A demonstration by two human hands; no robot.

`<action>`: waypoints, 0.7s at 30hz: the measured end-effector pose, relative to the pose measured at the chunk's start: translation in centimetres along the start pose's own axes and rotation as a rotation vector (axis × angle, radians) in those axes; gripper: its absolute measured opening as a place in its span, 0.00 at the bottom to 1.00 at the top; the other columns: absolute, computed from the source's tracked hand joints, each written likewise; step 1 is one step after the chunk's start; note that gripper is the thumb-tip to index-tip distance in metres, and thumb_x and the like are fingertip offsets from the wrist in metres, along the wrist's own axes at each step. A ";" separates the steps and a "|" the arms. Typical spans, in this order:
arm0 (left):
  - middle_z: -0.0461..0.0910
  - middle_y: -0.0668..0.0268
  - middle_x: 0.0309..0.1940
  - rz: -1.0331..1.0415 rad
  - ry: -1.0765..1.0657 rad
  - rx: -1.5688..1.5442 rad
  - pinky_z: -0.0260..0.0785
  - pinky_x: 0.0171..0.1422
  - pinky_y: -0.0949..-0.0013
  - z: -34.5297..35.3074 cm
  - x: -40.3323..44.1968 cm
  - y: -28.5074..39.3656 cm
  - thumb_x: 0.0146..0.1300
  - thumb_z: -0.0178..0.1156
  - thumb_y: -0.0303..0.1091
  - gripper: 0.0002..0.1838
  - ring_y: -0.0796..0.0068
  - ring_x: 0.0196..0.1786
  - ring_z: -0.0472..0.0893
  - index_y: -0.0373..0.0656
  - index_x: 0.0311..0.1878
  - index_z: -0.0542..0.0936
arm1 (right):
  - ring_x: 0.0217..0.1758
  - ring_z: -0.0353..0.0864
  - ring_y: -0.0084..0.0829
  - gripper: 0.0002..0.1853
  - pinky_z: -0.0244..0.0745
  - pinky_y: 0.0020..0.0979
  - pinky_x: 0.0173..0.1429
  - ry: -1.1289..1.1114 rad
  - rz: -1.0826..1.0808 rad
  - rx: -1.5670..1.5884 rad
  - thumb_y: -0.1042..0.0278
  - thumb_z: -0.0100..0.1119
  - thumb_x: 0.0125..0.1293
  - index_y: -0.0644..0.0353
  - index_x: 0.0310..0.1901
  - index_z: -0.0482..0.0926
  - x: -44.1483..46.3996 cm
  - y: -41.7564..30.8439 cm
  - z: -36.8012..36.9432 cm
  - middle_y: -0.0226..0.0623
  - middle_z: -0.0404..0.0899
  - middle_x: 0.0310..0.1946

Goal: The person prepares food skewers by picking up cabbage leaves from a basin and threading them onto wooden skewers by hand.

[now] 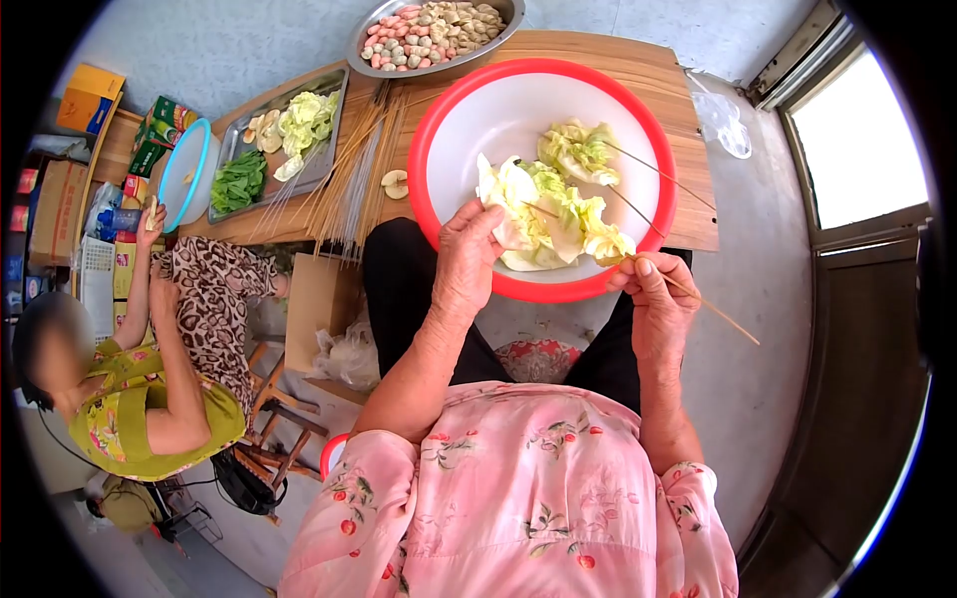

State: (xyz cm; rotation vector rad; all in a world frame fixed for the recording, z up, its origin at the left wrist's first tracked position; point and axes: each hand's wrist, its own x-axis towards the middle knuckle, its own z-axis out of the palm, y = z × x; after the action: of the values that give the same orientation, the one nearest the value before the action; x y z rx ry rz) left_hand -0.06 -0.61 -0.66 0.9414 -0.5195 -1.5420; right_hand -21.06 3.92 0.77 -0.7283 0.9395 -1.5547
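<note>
My left hand (466,254) is closed, pinching the edge of a pale cabbage leaf (508,211) over the basin. The fingers of my right hand (658,299) are wrapped around a thin wooden skewer (720,315), whose free end points down to the right. Yellow-green leaf pieces (606,242) are bunched on this skewer close to my right fingertips. Under both hands stands a white basin with a red rim (427,130). Inside it, another bunch of cabbage leaves (578,151) is threaded on skewers that lean over the right rim.
Loose skewers (364,164) and a round slice (395,184) lie left of the basin. Behind them are a metal tray (317,164) of vegetables and a steel bowl (516,12) of small pieces. A person (169,409) sits at left, holding a small item near a blue-rimmed basin (204,149).
</note>
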 end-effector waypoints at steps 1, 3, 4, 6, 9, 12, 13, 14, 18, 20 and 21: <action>0.77 0.60 0.48 -0.002 0.000 0.000 0.69 0.56 0.62 0.0 -0.1 0.0 0.62 0.54 0.32 0.16 0.68 0.50 0.77 0.36 0.52 0.73 | 0.28 0.82 0.29 0.05 0.80 0.29 0.36 -0.006 0.015 -0.001 0.73 0.58 0.62 0.65 0.37 0.77 0.0 0.0 0.0 0.39 0.81 0.29; 0.77 0.60 0.48 0.013 -0.011 0.052 0.68 0.58 0.62 0.1 -0.3 0.2 0.62 0.54 0.32 0.16 0.68 0.51 0.77 0.35 0.51 0.74 | 0.28 0.82 0.29 0.05 0.80 0.29 0.36 -0.010 0.030 -0.002 0.73 0.58 0.62 0.65 0.37 0.77 0.1 0.0 -0.1 0.39 0.81 0.29; 0.77 0.60 0.48 0.012 -0.011 0.052 0.68 0.58 0.62 0.0 -0.3 0.1 0.62 0.54 0.32 0.16 0.68 0.51 0.77 0.35 0.51 0.74 | 0.28 0.81 0.29 0.05 0.80 0.29 0.36 -0.007 0.042 -0.001 0.73 0.58 0.62 0.64 0.37 0.77 0.1 0.1 -0.1 0.39 0.81 0.29; 0.77 0.59 0.48 0.002 -0.015 0.059 0.68 0.58 0.61 -0.1 -0.3 0.0 0.62 0.55 0.32 0.17 0.67 0.51 0.77 0.34 0.52 0.73 | 0.28 0.81 0.29 0.05 0.79 0.29 0.36 -0.005 0.055 0.001 0.73 0.58 0.63 0.64 0.37 0.76 0.3 0.3 -0.1 0.39 0.81 0.29; 0.77 0.58 0.49 -0.018 -0.028 0.034 0.68 0.58 0.61 -0.1 -0.3 0.0 0.62 0.55 0.33 0.17 0.67 0.51 0.77 0.34 0.52 0.73 | 0.28 0.81 0.29 0.04 0.80 0.29 0.36 -0.001 0.065 0.040 0.73 0.56 0.64 0.64 0.37 0.76 0.6 0.6 -0.5 0.39 0.81 0.29; 0.77 0.59 0.49 -0.041 -0.065 -0.043 0.69 0.58 0.60 -0.4 0.0 0.0 0.62 0.54 0.33 0.18 0.67 0.52 0.77 0.34 0.53 0.72 | 0.28 0.81 0.29 0.05 0.80 0.30 0.36 0.007 0.128 0.147 0.72 0.54 0.65 0.64 0.37 0.75 1.1 1.0 -1.5 0.39 0.80 0.29; 0.77 0.59 0.49 -0.039 -0.063 -0.042 0.69 0.58 0.60 -0.5 0.0 0.0 0.62 0.54 0.33 0.18 0.67 0.52 0.77 0.34 0.53 0.72 | 0.29 0.81 0.30 0.05 0.80 0.30 0.36 0.011 0.175 0.201 0.71 0.54 0.65 0.64 0.37 0.75 1.3 1.2 -1.9 0.39 0.80 0.29; 0.77 0.59 0.49 -0.053 -0.067 -0.064 0.69 0.57 0.60 -0.6 0.0 0.0 0.62 0.54 0.33 0.18 0.67 0.52 0.77 0.34 0.53 0.73 | 0.29 0.81 0.30 0.05 0.80 0.31 0.36 0.016 0.222 0.254 0.71 0.53 0.66 0.64 0.37 0.75 1.4 1.4 -2.3 0.39 0.80 0.29; 0.77 0.60 0.48 -0.073 -0.066 -0.079 0.69 0.57 0.59 -0.7 0.0 -0.1 0.62 0.53 0.31 0.16 0.68 0.52 0.76 0.35 0.52 0.73 | 0.29 0.80 0.29 0.06 0.80 0.30 0.37 -0.014 0.296 0.348 0.70 0.53 0.65 0.64 0.37 0.75 1.7 2.1 -3.5 0.39 0.79 0.30; 0.78 0.62 0.46 -0.052 -0.061 -0.073 0.72 0.52 0.62 -0.5 0.0 0.0 0.62 0.54 0.30 0.15 0.70 0.48 0.78 0.36 0.51 0.74 | 0.29 0.80 0.28 0.06 0.80 0.30 0.37 -0.009 0.305 0.353 0.70 0.53 0.65 0.64 0.37 0.75 1.8 2.0 -3.6 0.38 0.79 0.29; 0.79 0.64 0.43 -0.032 -0.057 -0.067 0.75 0.47 0.64 -0.3 0.0 0.0 0.62 0.55 0.29 0.14 0.72 0.45 0.79 0.37 0.50 0.76 | 0.29 0.79 0.28 0.06 0.80 0.30 0.37 -0.001 0.312 0.358 0.70 0.53 0.65 0.64 0.37 0.75 1.8 2.0 -3.7 0.38 0.79 0.29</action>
State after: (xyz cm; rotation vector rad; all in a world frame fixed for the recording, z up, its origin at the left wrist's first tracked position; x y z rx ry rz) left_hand 0.21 -0.57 -0.83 0.8606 -0.4921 -1.6096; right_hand -23.54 2.68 -2.83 -0.3123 0.7079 -1.3922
